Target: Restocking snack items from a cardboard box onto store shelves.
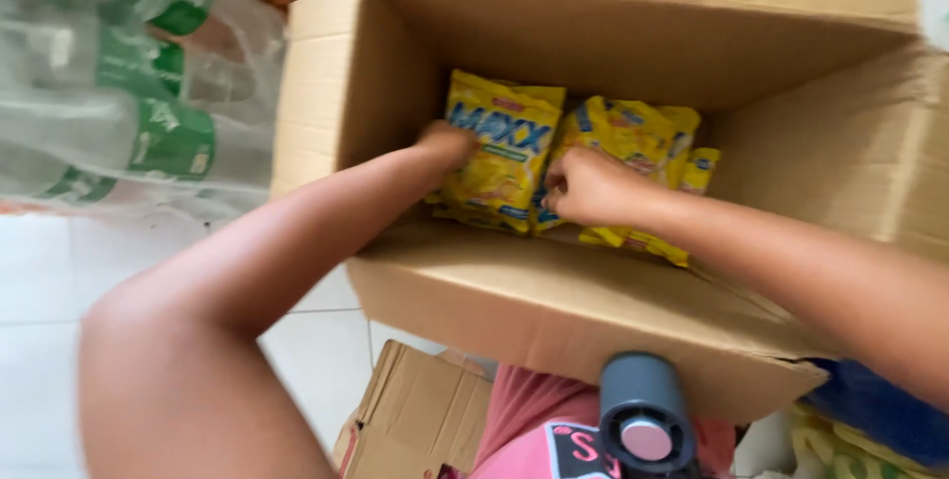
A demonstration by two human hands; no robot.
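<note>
Both arms reach down into an open cardboard box [554, 311], which I'll use as the anchor for everything else. Inside it, against the floor of the box, lie several yellow snack packets. The left hand [447, 143] is down at the left edge of the biggest yellow packet [502, 158], its fingers curled and tucked against that edge so it seems to grip it, though the fingertips are hidden behind the packet and I cannot tell how tight. The right hand [585, 187] sits just right of that same packet, fingers bunched narrow and pinching where it meets the next yellow packets [633, 138], which are stacked toward the right wall of the box.

Left of the box, outside it, stands a shrink-wrapped pack of clear bottles with green labels [148, 93]. Below the box's near flap there is a smaller piece of flattened cardboard [415, 415], a pink garment [534, 420] and a small grey round device [645, 420] close to the camera
</note>
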